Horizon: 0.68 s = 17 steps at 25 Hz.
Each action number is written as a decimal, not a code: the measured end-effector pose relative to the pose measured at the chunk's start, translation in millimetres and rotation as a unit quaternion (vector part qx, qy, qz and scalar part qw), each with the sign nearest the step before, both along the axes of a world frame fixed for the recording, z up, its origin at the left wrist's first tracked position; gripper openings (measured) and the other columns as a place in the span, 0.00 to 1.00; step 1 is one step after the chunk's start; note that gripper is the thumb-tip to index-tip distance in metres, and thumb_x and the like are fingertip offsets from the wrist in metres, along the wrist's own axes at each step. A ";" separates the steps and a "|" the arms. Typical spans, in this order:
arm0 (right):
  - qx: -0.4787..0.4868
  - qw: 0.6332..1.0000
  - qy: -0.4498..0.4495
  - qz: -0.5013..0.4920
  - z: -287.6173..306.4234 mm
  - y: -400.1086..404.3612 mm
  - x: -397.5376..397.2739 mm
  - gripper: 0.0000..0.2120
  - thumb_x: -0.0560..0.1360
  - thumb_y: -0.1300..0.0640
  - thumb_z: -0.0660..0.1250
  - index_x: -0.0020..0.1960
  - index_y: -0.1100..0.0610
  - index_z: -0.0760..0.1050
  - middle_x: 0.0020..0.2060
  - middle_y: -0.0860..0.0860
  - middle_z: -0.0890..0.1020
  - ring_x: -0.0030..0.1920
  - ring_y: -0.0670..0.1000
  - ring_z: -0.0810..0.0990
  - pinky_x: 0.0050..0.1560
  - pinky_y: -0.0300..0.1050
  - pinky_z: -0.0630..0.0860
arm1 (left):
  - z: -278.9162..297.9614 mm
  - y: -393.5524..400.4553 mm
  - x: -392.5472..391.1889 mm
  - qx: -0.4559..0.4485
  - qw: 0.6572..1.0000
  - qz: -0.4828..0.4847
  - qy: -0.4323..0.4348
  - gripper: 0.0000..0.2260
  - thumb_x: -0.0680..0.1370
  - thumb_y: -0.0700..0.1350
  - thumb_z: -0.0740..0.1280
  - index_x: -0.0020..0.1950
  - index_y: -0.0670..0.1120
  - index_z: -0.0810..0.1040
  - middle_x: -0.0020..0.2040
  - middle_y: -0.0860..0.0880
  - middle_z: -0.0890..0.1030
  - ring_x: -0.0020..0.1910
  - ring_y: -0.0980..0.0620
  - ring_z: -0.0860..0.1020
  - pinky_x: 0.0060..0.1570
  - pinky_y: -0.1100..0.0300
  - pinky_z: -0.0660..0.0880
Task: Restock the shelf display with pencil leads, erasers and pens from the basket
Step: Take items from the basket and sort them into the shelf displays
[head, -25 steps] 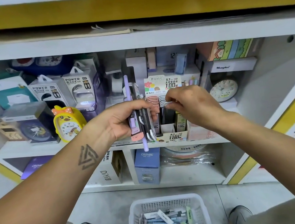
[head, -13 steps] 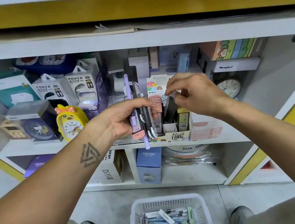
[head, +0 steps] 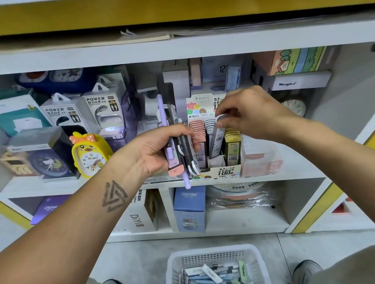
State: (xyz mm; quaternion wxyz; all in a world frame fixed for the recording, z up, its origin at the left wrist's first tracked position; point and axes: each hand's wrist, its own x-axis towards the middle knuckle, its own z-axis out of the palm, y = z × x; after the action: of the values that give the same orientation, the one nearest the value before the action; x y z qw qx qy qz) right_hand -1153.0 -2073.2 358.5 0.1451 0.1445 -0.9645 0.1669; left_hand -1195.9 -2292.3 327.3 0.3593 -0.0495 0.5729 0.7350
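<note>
- A bundle of lead cases and a purple pen [head: 162, 111] is gripped by the left hand [head: 156, 152], just left of the display box [head: 220, 173].
- One white-capped lead case [head: 217, 135] is pinched by the right hand [head: 252, 113], tilted in the display box's middle row.
- The basket [head: 216, 279] is seen on the floor, below the display box.
</note>
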 end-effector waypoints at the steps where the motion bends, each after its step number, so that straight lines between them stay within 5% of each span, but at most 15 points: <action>1: 0.012 1.000 0.027 0.001 -1.9 -0.5 -0.9 0.09 0.76 0.52 0.73 0.51 0.58 0.84 0.44 0.52 0.83 0.45 0.53 0.80 0.50 0.53 0.78 | 0.0 0.3 0.2 0.000 1.000 0.001 -0.001 0.04 0.74 0.35 0.70 0.46 0.35 0.82 0.39 0.40 0.84 0.35 0.45 0.84 0.40 0.49 0.83; 8: 0.061 0.997 0.035 0.009 -24.8 -12.2 -4.2 0.08 0.77 0.53 0.71 0.50 0.57 0.77 0.41 0.52 0.81 0.43 0.55 0.79 0.41 0.47 0.73 | 1.3 -0.2 1.1 0.022 1.000 0.013 -0.010 0.04 0.74 0.34 0.69 0.46 0.35 0.82 0.41 0.38 0.84 0.36 0.44 0.84 0.43 0.48 0.83; 11: 0.109 0.993 0.035 0.008 -30.2 -16.6 -3.6 0.08 0.80 0.54 0.67 0.48 0.58 0.82 0.45 0.51 0.82 0.45 0.53 0.80 0.48 0.49 0.77 | 2.7 -1.0 0.0 0.032 0.999 0.016 -0.011 0.03 0.74 0.34 0.69 0.46 0.35 0.82 0.41 0.38 0.84 0.37 0.43 0.85 0.43 0.48 0.83; 14: -0.144 0.988 -0.049 -0.025 -19.5 -30.1 1.6 0.10 0.78 0.48 0.69 0.47 0.55 0.82 0.38 0.51 0.85 0.38 0.53 0.82 0.41 0.47 0.77 | 5.2 -0.8 1.0 0.047 0.999 0.019 -0.014 0.03 0.75 0.34 0.68 0.46 0.35 0.80 0.39 0.37 0.83 0.36 0.43 0.84 0.39 0.47 0.83; 17: -0.369 0.874 -0.316 -0.002 -14.5 -47.1 11.7 0.27 0.68 0.42 0.77 0.54 0.58 0.71 0.35 0.60 0.85 0.31 0.59 0.84 0.29 0.46 0.78 | 5.6 0.0 -1.0 0.052 0.998 0.043 -0.005 0.03 0.74 0.34 0.69 0.46 0.38 0.79 0.43 0.40 0.81 0.39 0.45 0.82 0.40 0.51 0.83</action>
State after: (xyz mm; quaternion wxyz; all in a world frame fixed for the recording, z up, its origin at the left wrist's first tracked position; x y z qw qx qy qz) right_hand -1141.3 -2120.3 344.1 -0.1240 0.0185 -0.8277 0.5470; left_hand -1197.0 -2292.3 332.9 0.3319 -0.0592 0.5296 0.7783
